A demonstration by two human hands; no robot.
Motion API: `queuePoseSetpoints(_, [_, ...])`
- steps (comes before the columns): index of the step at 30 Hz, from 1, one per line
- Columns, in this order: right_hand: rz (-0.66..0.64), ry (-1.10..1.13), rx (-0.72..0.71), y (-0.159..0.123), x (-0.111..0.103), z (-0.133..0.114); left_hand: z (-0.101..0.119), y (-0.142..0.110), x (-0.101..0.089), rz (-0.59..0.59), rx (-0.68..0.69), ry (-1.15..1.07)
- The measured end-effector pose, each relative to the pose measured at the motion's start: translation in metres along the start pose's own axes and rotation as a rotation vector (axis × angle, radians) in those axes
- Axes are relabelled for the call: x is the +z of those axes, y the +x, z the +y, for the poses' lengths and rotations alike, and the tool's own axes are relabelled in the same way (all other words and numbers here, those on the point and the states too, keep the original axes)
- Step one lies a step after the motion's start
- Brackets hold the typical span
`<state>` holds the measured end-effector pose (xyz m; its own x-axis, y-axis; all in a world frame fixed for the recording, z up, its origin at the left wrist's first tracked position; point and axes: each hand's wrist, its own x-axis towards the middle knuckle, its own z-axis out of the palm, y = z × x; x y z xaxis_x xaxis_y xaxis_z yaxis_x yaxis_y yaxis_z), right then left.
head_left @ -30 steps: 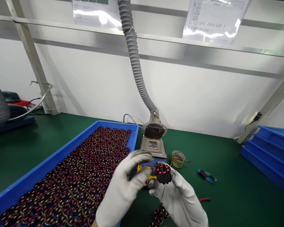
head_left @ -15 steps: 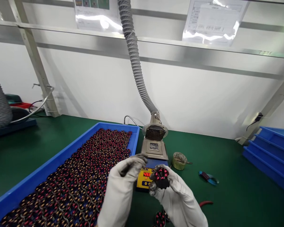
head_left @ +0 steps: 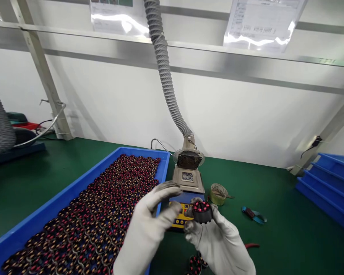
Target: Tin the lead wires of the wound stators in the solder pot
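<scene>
My right hand, in a white glove with darkened fingertips, grips a motor stator, a black ring with red-coloured windings, between thumb and fingers. To its left, my gloved left hand is open, thumb and fingers apart with nothing between them, slightly smeared by motion. Behind both hands stands a solder pot with a square metal well and a yellow front panel, partly covered by the hands. Below the right hand lie a few more stators. Many similar stators fill a blue tray on the left.
A grey flexible duct comes down to a hood behind the pot. Right of the pot sit a round tin, a blue-handled tool and a red handle. Stacked blue trays stand at the far right of the green bench.
My left hand has opened, its fingers parting from the thumb. The stator in my right hand has moved slightly right and turned, showing more of its black side.
</scene>
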<state>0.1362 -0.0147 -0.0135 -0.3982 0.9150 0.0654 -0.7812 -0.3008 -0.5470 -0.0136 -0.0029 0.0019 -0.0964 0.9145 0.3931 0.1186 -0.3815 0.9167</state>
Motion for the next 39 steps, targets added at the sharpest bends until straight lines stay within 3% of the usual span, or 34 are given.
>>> queuePoseSetpoints(3, [-0.008, 0.063, -0.008, 0.001, -0.001, 0.001, -0.001, 0.0, 0.004, -0.271, 0.105, 0.175])
queuePoseSetpoints(6, [-0.009, 0.129, 0.03, 0.003, -0.001, 0.004, 0.0, 0.0, 0.013, -0.326, 0.198, 0.055])
queuePoseSetpoints(9, [-0.02, 0.104, 0.028, 0.003, 0.001, 0.007, 0.002, 0.001, 0.018, -0.267, 0.065, -0.225])
queuePoseSetpoints(12, [-0.021, 0.041, 0.014, 0.002, -0.001, 0.009, -0.001, 0.0, 0.016, -0.097, -0.114, -0.392])
queuePoseSetpoints(15, [-0.049, 0.047, 0.043, 0.002, -0.006, 0.007, -0.003, 0.001, 0.008, 0.081, -0.177, -0.436])
queuePoseSetpoints(17, [-0.052, 0.046, 0.057, 0.001, -0.01, 0.005, -0.001, 0.003, 0.002, 0.031, -0.193, -0.329])
queuePoseSetpoints(19, [-0.026, 0.038, 0.034, 0.001, -0.012, 0.004, 0.003, 0.003, 0.002, -0.138, -0.213, -0.215])
queuePoseSetpoints(21, [0.016, 0.018, -0.016, 0.0, -0.011, 0.004, 0.007, 0.0, 0.005, -0.21, -0.189, -0.21])
queuePoseSetpoints(26, [0.12, -0.211, -0.163, 0.001, -0.01, 0.005, 0.009, -0.008, 0.015, -0.053, 0.098, -0.175])
queuePoseSetpoints(31, [0.165, -0.368, -0.354, 0.004, -0.015, 0.006, 0.002, -0.011, 0.017, -0.054, 0.212, -0.147])
queuePoseSetpoints(35, [0.194, -0.337, -0.308, 0.006, -0.008, 0.002, 0.003, -0.016, 0.021, -0.014, 0.248, -0.227])
queuePoseSetpoints(39, [0.228, -0.307, -0.305, 0.009, -0.009, -0.001, 0.01, -0.018, 0.019, 0.185, 0.249, -0.339])
